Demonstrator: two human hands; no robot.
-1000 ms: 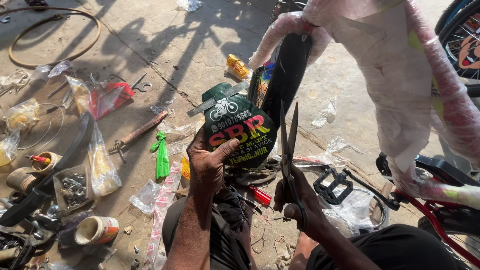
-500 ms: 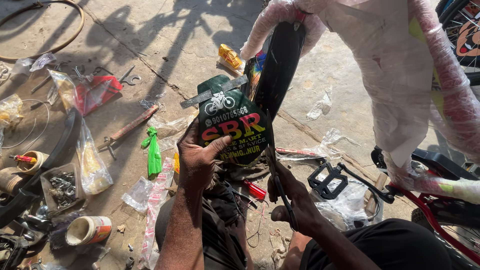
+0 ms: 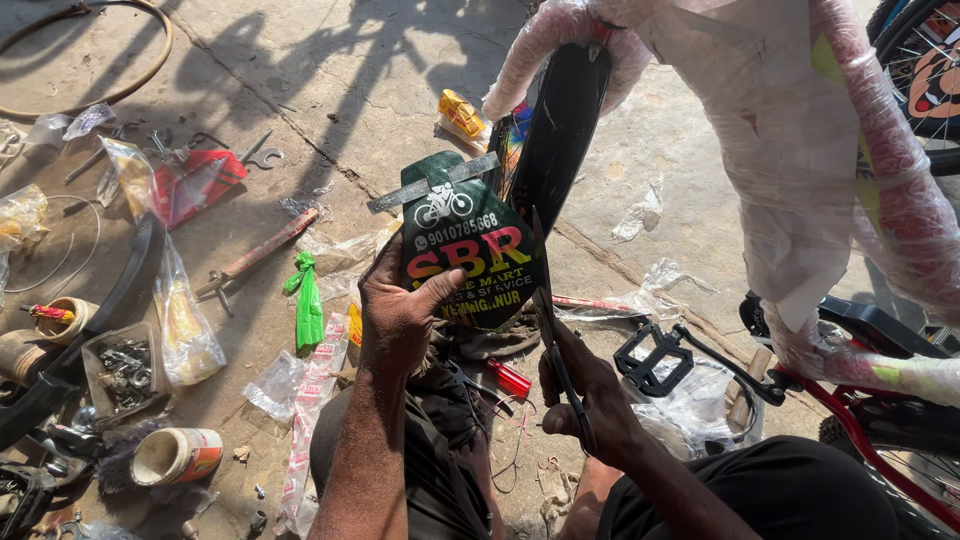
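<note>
- Your left hand (image 3: pixel 400 315) grips the dark green mud flap (image 3: pixel 470 250) by its lower left edge: thumb pressed across the printed face, fingers folded behind, so this grip is closed on the flap.
- Your right hand (image 3: pixel 590 400) is closed around the handles of a pair of scissors (image 3: pixel 550 320); the blades point up toward 12 o'clock, leaning slightly to 11, and the tips lie right at the flap's right edge. You cannot tell from here whether the blades are parted or together.
- From the left grip the flap runs up and right, toward 1 o'clock. Its long axis is near upright, broad rounded end low, narrow end high, where a grey metal strip (image 3: pixel 432 182) crosses it.
- The relation that matters: the flap's right edge lies at 10 to 11 o'clock from your right grip, and the blades run nearly parallel to that edge. The left hand is the nearer one, already on the flap; the right reaches it only through the scissors.
- Just behind the flap, at 1 o'clock, stands the black mudguard (image 3: pixel 560 130) of a plastic-wrapped bicycle frame (image 3: pixel 780 130).
- Farther out on the concrete floor (image 3: pixel 330 60): a green plastic scrap (image 3: pixel 306 300) at 9 o'clock and a black pedal (image 3: pixel 652 358) at 3 o'clock.
</note>
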